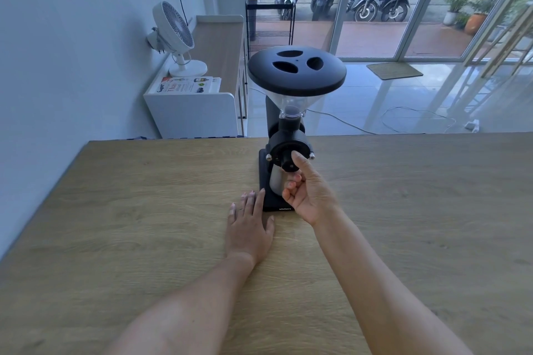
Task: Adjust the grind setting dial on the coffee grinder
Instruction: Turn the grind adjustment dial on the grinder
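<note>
Grind setting dial [289, 164]: small black knob at the centre of the round front face of the coffee grinder [291, 135], its axis running horizontally out of that face toward the wearer. Grinder stands upright near the far edge of the counter [144, 210], roughly centre; black hopper lid [297, 70] on top, steel cup [277, 181] under the chute.

Right hand [307, 190] is the working one. Dial lies directly ahead of and just above its palm. Thumb tip rests on the dial's upper right edge; a curled finger seems to meet the dial from below, though that contact is partly hidden by the hand itself. Grip reads as a light pinch on the dial, remaining fingers folded in front of the cup. Wrist slightly raised, forearm reaching in from lower right, clear of the counter.

Left hand [249, 225] lies flat, palm down, fingers spread and holding nothing; fingertips just beside, perhaps touching, the left edge of the grinder's base [269, 204].

Judgement: since the dial's axis points back along the forearm, the turn should come from rolling thumb against finger or rotating the wrist. Left hand is well placed to steady the base if the dial is stiff. Scale marks too small to read.
</note>
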A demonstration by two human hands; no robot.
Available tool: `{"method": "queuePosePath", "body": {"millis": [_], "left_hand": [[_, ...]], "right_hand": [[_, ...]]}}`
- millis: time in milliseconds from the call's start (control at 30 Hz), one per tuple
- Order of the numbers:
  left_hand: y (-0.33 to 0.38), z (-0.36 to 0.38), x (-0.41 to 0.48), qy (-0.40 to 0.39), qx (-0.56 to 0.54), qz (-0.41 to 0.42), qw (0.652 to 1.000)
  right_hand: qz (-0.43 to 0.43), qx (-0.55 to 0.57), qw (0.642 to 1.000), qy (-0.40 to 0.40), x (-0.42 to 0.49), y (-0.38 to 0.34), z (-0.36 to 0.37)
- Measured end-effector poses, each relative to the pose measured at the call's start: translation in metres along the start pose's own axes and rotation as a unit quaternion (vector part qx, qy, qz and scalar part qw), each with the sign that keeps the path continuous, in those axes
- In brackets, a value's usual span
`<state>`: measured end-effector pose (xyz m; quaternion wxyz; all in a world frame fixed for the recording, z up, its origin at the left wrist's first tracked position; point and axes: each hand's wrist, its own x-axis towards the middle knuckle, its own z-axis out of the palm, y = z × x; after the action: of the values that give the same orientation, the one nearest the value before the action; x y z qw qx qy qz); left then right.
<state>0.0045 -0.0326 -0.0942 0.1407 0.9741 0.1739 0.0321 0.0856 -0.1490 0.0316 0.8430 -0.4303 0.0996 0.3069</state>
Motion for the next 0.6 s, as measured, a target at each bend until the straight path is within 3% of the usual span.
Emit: {"method": "queuePosePath", "body": {"millis": [467,600], "left_hand": [[0.0,0.001,0.0,0.0,0.0,0.0,1.0],[0.0,0.0,-0.001,0.001,-0.003,0.0,1.0]], "right_hand": [[0.075,-0.015,0.989,-0.125,0.001,-0.005,-0.013],[0.08,-0.008,0.988,-0.13,0.002,-0.004,-0.013]]}}
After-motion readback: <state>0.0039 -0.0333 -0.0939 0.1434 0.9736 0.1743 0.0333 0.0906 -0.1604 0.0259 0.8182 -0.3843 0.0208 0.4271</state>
